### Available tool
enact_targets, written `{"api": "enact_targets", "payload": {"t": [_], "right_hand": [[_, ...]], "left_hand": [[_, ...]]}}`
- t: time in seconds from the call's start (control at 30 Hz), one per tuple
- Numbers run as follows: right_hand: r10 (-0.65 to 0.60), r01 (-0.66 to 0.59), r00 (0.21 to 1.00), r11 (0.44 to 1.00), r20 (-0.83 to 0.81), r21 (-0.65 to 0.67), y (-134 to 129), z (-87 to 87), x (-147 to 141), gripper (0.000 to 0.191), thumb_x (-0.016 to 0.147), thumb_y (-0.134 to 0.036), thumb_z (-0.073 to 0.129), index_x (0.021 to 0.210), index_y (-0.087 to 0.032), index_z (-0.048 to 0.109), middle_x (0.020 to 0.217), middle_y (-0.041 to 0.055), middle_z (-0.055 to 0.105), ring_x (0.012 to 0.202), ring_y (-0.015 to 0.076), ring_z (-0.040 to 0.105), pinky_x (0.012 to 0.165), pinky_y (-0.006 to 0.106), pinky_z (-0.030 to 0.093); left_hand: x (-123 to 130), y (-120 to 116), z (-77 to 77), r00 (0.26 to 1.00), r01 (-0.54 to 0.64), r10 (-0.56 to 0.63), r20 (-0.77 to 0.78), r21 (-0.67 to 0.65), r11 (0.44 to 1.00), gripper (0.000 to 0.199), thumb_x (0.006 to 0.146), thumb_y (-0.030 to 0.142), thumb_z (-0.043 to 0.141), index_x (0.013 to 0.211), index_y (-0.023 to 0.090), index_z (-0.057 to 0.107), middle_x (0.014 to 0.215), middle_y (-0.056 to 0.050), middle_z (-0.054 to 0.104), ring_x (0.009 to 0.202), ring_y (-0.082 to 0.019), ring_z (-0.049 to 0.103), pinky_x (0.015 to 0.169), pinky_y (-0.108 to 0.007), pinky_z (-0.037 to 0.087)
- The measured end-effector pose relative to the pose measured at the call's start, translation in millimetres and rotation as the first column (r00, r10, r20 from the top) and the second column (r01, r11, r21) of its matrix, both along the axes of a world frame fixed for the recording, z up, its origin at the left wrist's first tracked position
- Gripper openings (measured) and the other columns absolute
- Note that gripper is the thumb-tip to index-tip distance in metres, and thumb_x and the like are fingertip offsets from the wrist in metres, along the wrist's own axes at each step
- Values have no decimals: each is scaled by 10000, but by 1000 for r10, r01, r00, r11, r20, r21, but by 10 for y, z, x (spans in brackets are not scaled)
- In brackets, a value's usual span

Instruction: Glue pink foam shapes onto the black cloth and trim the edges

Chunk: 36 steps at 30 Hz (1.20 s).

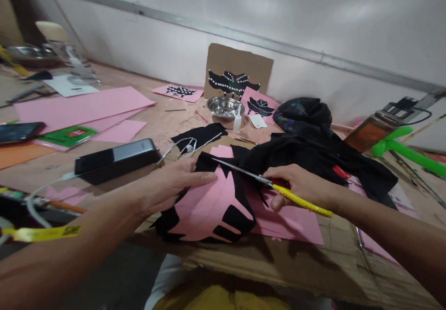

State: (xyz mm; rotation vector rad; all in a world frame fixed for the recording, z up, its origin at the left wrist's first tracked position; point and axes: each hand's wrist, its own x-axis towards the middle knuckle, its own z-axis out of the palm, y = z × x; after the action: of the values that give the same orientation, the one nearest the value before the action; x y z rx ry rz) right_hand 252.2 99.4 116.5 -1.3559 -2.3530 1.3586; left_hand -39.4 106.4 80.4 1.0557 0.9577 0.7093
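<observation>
My left hand [174, 182] pinches the upper left of a black cloth piece [240, 196] with a pink paper cutout [209, 203] lying on it. The cutout has pointed tips and slots through which black shows. In my right hand [292, 184] is a pair of scissors with yellow handles [301, 201]. Their blades point left, across the top of the black cloth, near the tips of the cutout. Part of the handles is hidden by my fingers.
Behind stand a metal bowl [225, 107], a small glue bottle [237, 122] and beaded black shapes [234, 83] on card. A black power bank [116, 159] lies left, black fabric [313, 154] right, with a jar [371, 129] and green balloon [414, 154] beyond. Pink sheets [83, 106] lie back left.
</observation>
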Motion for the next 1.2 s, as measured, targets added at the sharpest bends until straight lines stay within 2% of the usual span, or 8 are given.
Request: {"api": "enact_targets", "payload": {"t": [0.23, 0.33, 0.43, 0.6, 0.7, 0.83, 1.0, 1.2], "right_hand": [[-38, 38, 999, 999, 37, -7, -30, 14, 12, 317, 802, -484, 689, 871, -184, 611, 754, -8, 616, 675, 138, 565, 591, 233, 422], [-28, 28, 998, 1000, 49, 5, -29, 30, 55, 377, 795, -541, 680, 876, -178, 619, 716, -20, 591, 646, 126, 524, 572, 227, 396], [41, -42, 998, 999, 56, 26, -8, 56, 131, 465, 799, -618, 641, 916, -168, 638, 747, -15, 573, 676, 129, 500, 587, 228, 385], [159, -158, 987, 986, 31, -50, 2, 133, 211, 593, 836, -658, 570, 1169, -170, 617, 993, 47, 619, 876, 193, 549, 750, 282, 446], [180, -178, 983, 981, 26, -75, -11, 161, 213, 623, 839, -653, 571, 1231, -170, 593, 1077, 62, 612, 946, 210, 550, 825, 309, 452], [205, -205, 979, 975, -7, -82, -8, 136, 206, 631, 840, -658, 569, 1250, -178, 585, 1111, 56, 609, 973, 207, 553, 855, 302, 448], [203, -202, 979, 978, 16, -54, 13, 78, 185, 612, 812, -656, 610, 1203, -184, 602, 1080, 43, 616, 948, 197, 552, 807, 276, 451], [173, -173, 985, 984, -8, -44, 8, 53, 154, 526, 795, -622, 657, 1080, -181, 631, 901, 2, 601, 770, 139, 516, 651, 235, 423]], "left_hand": [[23, 38, -55, 996, 84, -84, -12, 0, 996, 371, 710, 320, 809, 1053, 229, 703, 1092, -73, 741, 974, -246, 692, 838, -329, 550], [49, 1, -136, 986, 163, -160, 41, -97, 982, 321, 696, 339, 821, 971, 208, 718, 1041, -85, 748, 922, -252, 707, 807, -341, 566], [45, -24, -171, 977, 214, -208, 54, -150, 965, 322, 708, 373, 812, 952, 182, 723, 949, -97, 758, 825, -241, 718, 754, -335, 574], [-41, 40, -6, 950, 285, -288, -118, -45, 958, 236, 702, 363, 807, 876, 216, 743, 834, -38, 750, 659, -169, 669, 566, -233, 526], [-100, 112, 97, 898, 393, -382, -217, 7, 920, 192, 696, 360, 797, 825, 224, 754, 760, -6, 723, 642, -153, 635, 565, -210, 499], [-144, 190, 116, 838, 484, -450, -307, 39, 874, 161, 715, 358, 774, 781, 214, 749, 737, -1, 697, 637, -141, 606, 546, -187, 457], [-143, 223, 96, 812, 537, -510, -284, 18, 844, 177, 738, 336, 761, 848, 197, 749, 822, -21, 708, 722, -153, 622, 626, -203, 483], [-135, 224, 106, 810, 546, -509, -292, 61, 835, 167, 718, 320, 774, 826, 197, 739, 811, -15, 691, 723, -157, 607, 604, -204, 478]]}}
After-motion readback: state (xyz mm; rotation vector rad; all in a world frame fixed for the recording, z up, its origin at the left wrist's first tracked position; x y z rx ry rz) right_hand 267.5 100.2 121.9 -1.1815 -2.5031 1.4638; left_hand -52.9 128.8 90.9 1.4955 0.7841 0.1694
